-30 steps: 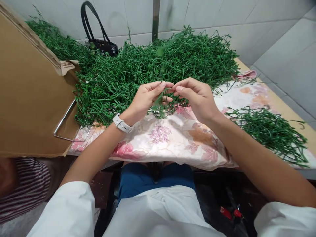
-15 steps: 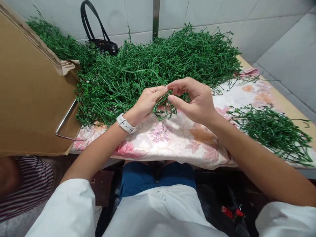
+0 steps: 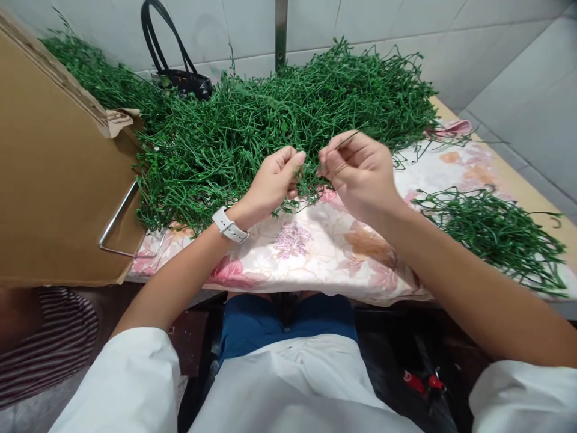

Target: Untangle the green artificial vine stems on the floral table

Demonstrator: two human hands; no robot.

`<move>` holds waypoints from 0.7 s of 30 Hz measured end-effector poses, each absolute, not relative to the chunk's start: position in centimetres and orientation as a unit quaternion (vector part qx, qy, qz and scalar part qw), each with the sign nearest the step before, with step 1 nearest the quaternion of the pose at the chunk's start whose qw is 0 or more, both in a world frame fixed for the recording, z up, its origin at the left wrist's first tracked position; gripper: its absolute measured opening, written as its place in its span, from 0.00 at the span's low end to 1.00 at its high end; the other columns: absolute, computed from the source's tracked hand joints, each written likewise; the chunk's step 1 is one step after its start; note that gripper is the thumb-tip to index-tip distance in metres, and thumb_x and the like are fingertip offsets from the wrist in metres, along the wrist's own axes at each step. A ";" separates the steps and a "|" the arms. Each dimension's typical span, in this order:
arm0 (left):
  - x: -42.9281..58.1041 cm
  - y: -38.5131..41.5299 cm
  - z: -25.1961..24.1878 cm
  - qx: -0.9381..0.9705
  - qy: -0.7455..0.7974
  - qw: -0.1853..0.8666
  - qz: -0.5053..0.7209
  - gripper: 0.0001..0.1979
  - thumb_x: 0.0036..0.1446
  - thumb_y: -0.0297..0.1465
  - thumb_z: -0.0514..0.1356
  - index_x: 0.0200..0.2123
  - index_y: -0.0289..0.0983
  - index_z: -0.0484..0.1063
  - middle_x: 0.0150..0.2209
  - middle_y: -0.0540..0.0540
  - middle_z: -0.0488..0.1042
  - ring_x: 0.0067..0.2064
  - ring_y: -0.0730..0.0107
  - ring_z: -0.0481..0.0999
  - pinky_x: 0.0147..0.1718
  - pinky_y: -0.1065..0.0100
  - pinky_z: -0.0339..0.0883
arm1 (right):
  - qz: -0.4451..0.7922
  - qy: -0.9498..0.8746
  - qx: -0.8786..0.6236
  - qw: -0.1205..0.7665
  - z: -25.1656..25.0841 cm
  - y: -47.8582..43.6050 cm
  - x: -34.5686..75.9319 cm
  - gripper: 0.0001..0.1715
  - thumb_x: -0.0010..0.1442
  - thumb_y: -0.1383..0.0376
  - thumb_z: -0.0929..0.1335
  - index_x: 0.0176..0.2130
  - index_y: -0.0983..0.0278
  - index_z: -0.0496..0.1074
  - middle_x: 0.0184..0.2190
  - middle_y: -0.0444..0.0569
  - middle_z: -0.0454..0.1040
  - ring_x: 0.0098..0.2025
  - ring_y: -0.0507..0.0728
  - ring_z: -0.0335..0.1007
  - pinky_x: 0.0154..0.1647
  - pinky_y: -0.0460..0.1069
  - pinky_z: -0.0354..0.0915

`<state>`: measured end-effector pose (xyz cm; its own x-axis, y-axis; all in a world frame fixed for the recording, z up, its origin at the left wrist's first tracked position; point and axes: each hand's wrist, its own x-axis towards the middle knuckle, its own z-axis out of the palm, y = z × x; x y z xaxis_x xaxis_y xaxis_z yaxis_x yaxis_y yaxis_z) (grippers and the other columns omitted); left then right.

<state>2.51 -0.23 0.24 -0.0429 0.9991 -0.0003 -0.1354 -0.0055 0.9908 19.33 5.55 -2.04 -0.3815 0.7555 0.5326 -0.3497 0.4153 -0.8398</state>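
A big heap of thin green plastic-looking stems (image 3: 216, 138) with small tips spreads across the back of the table. At its front edge my left hand (image 3: 277, 178) is closed, thumb pressed on the fingers, with a bit of green stem showing at the fingertips. Just to the right, a small gap away, my right hand (image 3: 360, 168) pinches one thin green stem (image 3: 348, 139) that sticks up above the knuckles. A smaller pile of green stems (image 3: 491, 237) lies to the right, beyond my right forearm.
A flowered cloth (image 3: 293, 264) covers the table. On the left stands a large cardboard box (image 3: 58, 162) with a bent metal wire (image 3: 112, 222) beside it. A black handbag (image 3: 184, 81) sits behind the heap against the tiled wall. Part of another person in a striped garment (image 3: 63, 337) shows lower left.
My hands, touching before, have moved apart. The right hand has closed into a pinch with a stem in it; the loose loop of stems between the hands is no longer seen.
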 end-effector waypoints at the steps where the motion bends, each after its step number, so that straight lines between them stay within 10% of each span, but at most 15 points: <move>1: 2.1 0.0 0.3 0.436 0.483 0.519 0.555 0.20 0.75 0.29 0.55 0.28 0.39 0.56 0.20 0.60 0.50 0.18 0.86 0.49 0.19 0.78 0.48 | 0.529 -0.637 -0.147 0.541 -1.5 5.6 19.8 0.20 0.59 0.50 0.80 0.33 0.58 0.73 0.31 0.45 0.69 0.31 0.53 0.66 0.36 0.51 0.71; 9: 0.7 -0.3 1.2 0.476 0.463 0.510 0.546 0.17 0.76 0.30 0.53 0.30 0.37 0.63 0.23 0.57 0.61 0.19 0.86 0.58 0.20 0.79 0.55 | 0.649 -0.560 -0.169 0.487 1.1 5.1 21.6 0.10 0.53 0.68 0.78 0.34 0.58 0.75 0.32 0.45 0.74 0.33 0.52 0.69 0.37 0.50 0.72; 13: 2.0 -0.8 0.7 0.497 0.472 0.483 0.545 0.17 0.74 0.34 0.59 0.30 0.37 0.64 0.24 0.56 0.66 0.19 0.85 0.61 0.20 0.77 0.59 | 0.727 -0.525 -0.205 0.392 0.1 5.2 20.3 0.08 0.49 0.73 0.69 0.33 0.63 0.74 0.22 0.40 0.60 0.24 0.49 0.57 0.27 0.48 0.63; 21: 2.6 -0.6 -0.4 0.521 0.474 0.476 0.527 0.18 0.72 0.36 0.61 0.29 0.39 0.65 0.20 0.56 0.65 0.19 0.81 0.64 0.20 0.75 0.58 | 0.335 -0.796 -0.216 0.455 -1.1 4.4 20.3 0.09 0.61 0.61 0.76 0.40 0.58 0.74 0.18 0.36 0.52 0.21 0.51 0.46 0.26 0.50 0.53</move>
